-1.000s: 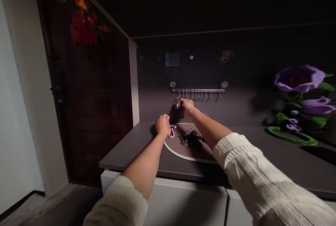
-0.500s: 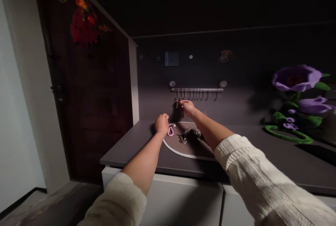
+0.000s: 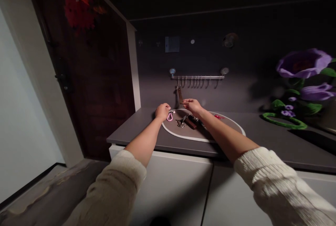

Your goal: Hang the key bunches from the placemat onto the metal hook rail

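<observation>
My right hand (image 3: pixel 192 105) reaches to the wall, its fingertips pinched at the lower end of a brown strap (image 3: pixel 180 96). The strap hangs under the left end of a clear hook rail (image 3: pixel 198 77), with small metal parts at its top. My left hand (image 3: pixel 162 111) is low at the left edge of an oval mat (image 3: pixel 181 136), fingers curled; whatever may be inside them is hidden. Close beside it a pink loop (image 3: pixel 170 116) lies on the mat. Several keys (image 3: pixel 181 122) and a dark brown fob (image 3: pixel 190 124) lie mid-mat, partly behind my right forearm.
A red item (image 3: pixel 217 116) lies on the mat's far right. Purple fabric flowers (image 3: pixel 301 65) with a green ring base (image 3: pixel 283 121) stand right on the dark counter (image 3: pixel 136 128). A dark door (image 3: pixel 102 79) is left; white cabinet fronts (image 3: pixel 173 184) are below.
My right hand has shifted from the metal piece below the hooks to the brown strap's lower end. The view has tipped downward. My left hand stays by the pink loop.
</observation>
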A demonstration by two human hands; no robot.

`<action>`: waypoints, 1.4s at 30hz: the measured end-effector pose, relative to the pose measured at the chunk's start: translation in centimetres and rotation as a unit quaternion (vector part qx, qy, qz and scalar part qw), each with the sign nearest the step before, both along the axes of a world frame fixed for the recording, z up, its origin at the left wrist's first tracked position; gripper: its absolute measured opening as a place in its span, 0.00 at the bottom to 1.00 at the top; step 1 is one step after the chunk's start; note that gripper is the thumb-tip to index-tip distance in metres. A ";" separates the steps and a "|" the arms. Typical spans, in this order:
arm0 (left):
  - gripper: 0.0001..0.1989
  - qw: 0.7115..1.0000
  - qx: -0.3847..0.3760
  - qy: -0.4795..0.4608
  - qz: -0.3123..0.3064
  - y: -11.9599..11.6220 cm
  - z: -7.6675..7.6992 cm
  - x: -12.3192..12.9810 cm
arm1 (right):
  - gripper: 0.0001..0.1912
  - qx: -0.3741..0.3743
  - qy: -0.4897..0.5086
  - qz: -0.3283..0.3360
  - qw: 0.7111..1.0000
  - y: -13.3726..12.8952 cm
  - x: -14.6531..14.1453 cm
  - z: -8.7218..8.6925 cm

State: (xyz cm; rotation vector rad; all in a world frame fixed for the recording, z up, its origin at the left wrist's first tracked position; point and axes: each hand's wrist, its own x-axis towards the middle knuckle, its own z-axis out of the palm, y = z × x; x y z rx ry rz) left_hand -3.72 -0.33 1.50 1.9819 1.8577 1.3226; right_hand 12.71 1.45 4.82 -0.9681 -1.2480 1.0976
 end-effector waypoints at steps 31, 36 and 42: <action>0.06 0.994 -0.073 0.015 -0.084 0.5 -0.3 0.3 | 0.10 0.203 -0.556 -0.031 0.806 -1.4 0.6 -1.6; 0.04 0.988 -0.061 -0.056 -0.129 0.1 0.1 0.4 | 0.12 0.201 -0.577 -0.035 0.791 -1.7 0.6 -1.3; 0.02 0.941 -0.085 -0.253 -0.206 0.4 0.3 0.6 | 0.11 0.200 -0.546 -0.042 0.813 -1.7 0.5 -1.2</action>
